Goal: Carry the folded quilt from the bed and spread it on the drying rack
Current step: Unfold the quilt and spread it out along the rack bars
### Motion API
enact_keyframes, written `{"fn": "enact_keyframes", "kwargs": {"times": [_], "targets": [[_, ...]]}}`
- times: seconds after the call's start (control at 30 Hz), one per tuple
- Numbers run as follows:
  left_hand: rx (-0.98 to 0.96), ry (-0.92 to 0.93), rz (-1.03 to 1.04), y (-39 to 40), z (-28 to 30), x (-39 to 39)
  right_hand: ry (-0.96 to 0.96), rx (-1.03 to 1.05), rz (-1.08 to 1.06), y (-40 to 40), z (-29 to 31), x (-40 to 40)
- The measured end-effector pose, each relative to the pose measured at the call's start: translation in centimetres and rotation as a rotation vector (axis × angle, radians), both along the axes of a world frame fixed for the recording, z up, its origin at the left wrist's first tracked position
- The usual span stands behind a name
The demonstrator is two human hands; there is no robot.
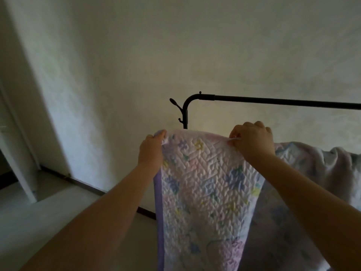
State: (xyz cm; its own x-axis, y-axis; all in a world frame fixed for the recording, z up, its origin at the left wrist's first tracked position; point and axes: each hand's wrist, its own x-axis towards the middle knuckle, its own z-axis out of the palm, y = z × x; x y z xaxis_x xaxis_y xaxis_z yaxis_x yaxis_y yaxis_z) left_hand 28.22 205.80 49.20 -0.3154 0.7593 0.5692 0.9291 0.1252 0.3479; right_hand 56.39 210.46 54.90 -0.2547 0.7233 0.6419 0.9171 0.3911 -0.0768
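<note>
Both hands grip the top edge of the quilt [205,182] at centre frame: the left hand [151,153] clutches its purple-bordered corner, the right hand [254,140] pinches the edge further along. Held high like this, the padded, stitched floral cloth hangs just below the rack's [273,100] thin black metal bar, probably ready to go over it.

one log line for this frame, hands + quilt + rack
left hand: grips quilt corner | right hand: pinches top edge | rack bar: bare, above quilt
</note>
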Motion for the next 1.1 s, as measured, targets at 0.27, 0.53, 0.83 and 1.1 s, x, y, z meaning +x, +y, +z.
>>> {"fn": "enact_keyframes", "kwargs": {"times": [0.27,0.53,0.83,1.1], "targets": [[0.051,-0.068,0.028,1.7,3.4,-3.4,0.054,-0.001,-0.033,2.1,1.9,-3.4],[-0.107,0.201,0.202,4.0,6.0,-5.3,0.169,-0.164,-0.049,4.1,2.6,-8.7],[0.186,0.372,-0.429,5.4,1.9,3.6,0.334,-0.107,0.031,1.4,0.7,-3.2],[0.277,0.244,-0.745,6.1,1.3,7.4,0.157,-0.165,-0.009,-1.6,-1.6,5.0]]}}
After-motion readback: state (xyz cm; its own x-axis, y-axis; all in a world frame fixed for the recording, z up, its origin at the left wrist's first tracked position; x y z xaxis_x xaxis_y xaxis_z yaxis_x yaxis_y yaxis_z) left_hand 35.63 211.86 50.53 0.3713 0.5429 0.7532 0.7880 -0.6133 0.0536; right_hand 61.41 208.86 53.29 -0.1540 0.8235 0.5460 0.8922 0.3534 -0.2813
